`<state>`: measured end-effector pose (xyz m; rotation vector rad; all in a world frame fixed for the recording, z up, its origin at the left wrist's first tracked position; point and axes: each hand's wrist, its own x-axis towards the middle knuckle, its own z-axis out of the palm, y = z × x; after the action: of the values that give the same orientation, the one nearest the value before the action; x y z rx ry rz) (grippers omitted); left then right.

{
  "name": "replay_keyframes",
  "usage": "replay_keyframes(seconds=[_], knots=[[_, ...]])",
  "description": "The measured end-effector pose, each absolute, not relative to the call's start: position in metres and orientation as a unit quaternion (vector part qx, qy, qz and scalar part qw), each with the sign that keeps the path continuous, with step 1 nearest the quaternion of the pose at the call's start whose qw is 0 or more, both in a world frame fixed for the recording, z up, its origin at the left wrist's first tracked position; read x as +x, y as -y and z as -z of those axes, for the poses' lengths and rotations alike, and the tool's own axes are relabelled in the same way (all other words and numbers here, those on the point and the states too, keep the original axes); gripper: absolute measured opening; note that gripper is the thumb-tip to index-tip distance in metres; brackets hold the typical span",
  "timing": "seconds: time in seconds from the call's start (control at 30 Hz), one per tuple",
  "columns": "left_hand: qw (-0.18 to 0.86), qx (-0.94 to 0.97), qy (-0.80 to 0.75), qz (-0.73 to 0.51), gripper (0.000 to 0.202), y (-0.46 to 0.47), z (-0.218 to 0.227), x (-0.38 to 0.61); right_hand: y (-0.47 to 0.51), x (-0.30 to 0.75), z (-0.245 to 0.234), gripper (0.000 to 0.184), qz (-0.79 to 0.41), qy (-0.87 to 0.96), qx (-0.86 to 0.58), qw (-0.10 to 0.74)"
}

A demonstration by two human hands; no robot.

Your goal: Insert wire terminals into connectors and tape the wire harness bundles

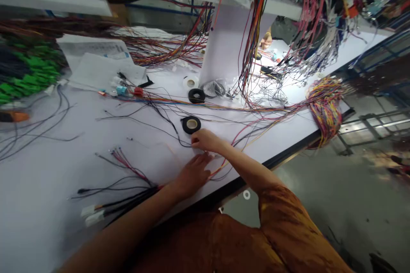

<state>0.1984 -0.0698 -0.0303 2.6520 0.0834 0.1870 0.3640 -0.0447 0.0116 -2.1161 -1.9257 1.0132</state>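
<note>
My left hand [194,174] is closed over a wire harness [150,185], close to the table's front edge. Red, yellow and dark wires [221,169] come out on its right side, and black-sleeved branches with white connectors [95,218] fan out to the left. Just above it, my right hand [205,140] is closed with curled fingers; what they pinch, if anything, is hidden. A roll of black tape [191,125] lies flat beside the right fingers, and a thin black wire ends near them.
Behind lie another black tape roll [196,95], a white roll [191,82] and a long wire bundle [224,106]. Green connectors [30,68] are heaped at left, by papers [102,68]. Wires [256,30] hang from a shelf. Another person's hand [265,42] is far back.
</note>
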Motion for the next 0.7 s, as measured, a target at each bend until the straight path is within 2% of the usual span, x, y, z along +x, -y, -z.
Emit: replay_keyframes(seconds=[0.07, 0.13, 0.2, 0.27, 0.33, 0.47, 0.53, 0.7], knots=[[0.270, 0.960, -0.024, -0.062, 0.012, 0.070, 0.032, 0.200, 0.032, 0.351, -0.014, 0.010, -0.334, 0.674, -0.658, 0.035], [0.301, 0.952, -0.031, -0.053, 0.011, 0.071, 0.036, 0.200, 0.018, 0.349, -0.016, 0.011, -0.340, 0.715, -0.608, 0.058], [0.323, 0.945, -0.035, -0.046, 0.012, 0.071, 0.042, 0.199, 0.002, 0.366, -0.017, 0.016, -0.299, 0.706, -0.625, 0.142], [0.338, 0.940, -0.027, -0.041, 0.013, 0.070, 0.045, 0.198, -0.015, 0.398, -0.016, 0.021, -0.191, 0.627, -0.723, 0.216], [0.355, 0.934, -0.025, -0.035, 0.014, 0.068, 0.046, 0.196, -0.029, 0.435, -0.011, 0.024, -0.103, 0.552, -0.804, 0.197], [0.383, 0.923, -0.024, -0.023, 0.013, 0.065, 0.042, 0.195, -0.041, 0.481, 0.003, 0.019, -0.098, 0.546, -0.824, 0.114], [0.389, 0.920, -0.024, -0.024, 0.015, 0.064, 0.041, 0.194, -0.041, 0.485, 0.007, 0.015, -0.100, 0.559, -0.816, 0.113], [0.389, 0.920, -0.018, -0.035, 0.017, 0.065, 0.045, 0.195, -0.034, 0.476, 0.004, 0.019, -0.063, 0.573, -0.802, 0.154]])
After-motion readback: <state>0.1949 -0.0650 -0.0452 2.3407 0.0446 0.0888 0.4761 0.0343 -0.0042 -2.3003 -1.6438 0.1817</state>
